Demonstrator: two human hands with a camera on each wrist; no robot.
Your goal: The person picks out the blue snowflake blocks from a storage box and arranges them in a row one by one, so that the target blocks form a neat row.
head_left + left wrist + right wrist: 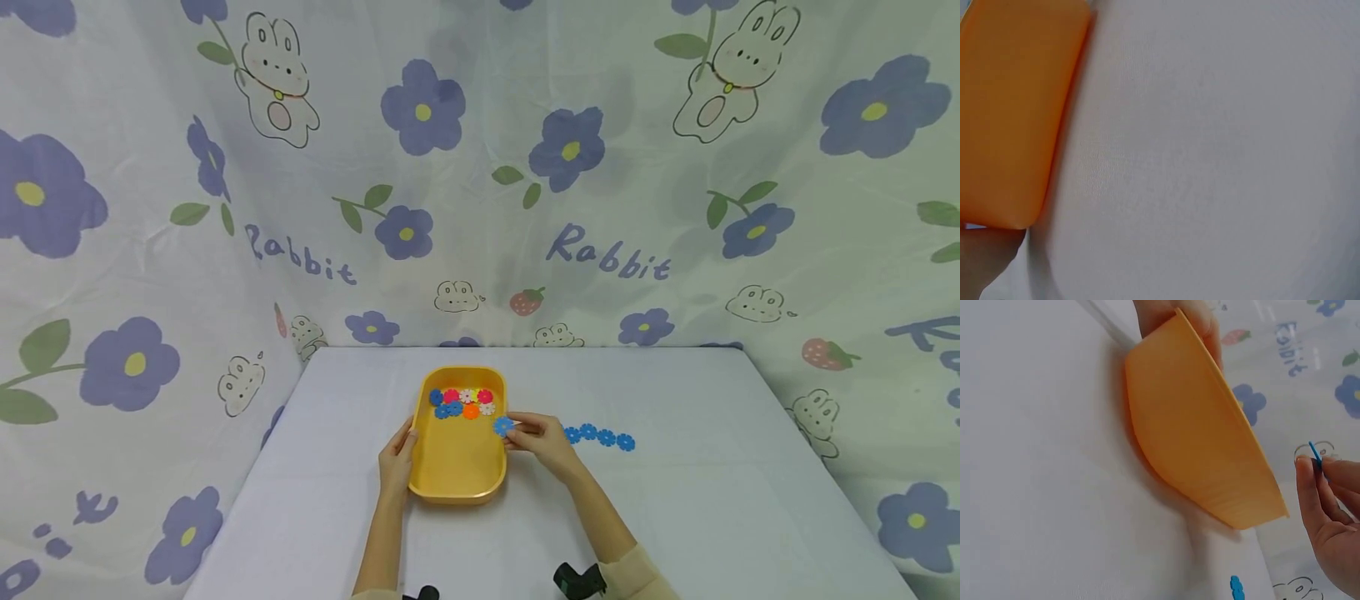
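Note:
A yellow tray [459,475] stands on the table, with several notched flower-shaped discs near its far end: blue [442,411], pink-red [485,396], white [487,409], orange [471,412] and a bit of yellow. My left hand [397,458] grips the tray's left side, thumb over the rim; its other fingers are mostly hidden. Between thumb and fingertips my right hand [543,440] pinches a blue flower-shaped disc [502,427] at the tray's right rim. Seen from the right wrist, that blue disc [1314,452] is edge-on, apart from the tray [1191,419].
Right of the tray, behind my right hand, a row of several blue flower-shaped discs [607,437] lies on the white table [690,500]. A patterned cloth [480,183] hangs behind the table and along its sides. Dark devices [579,581] sit at both wrists.

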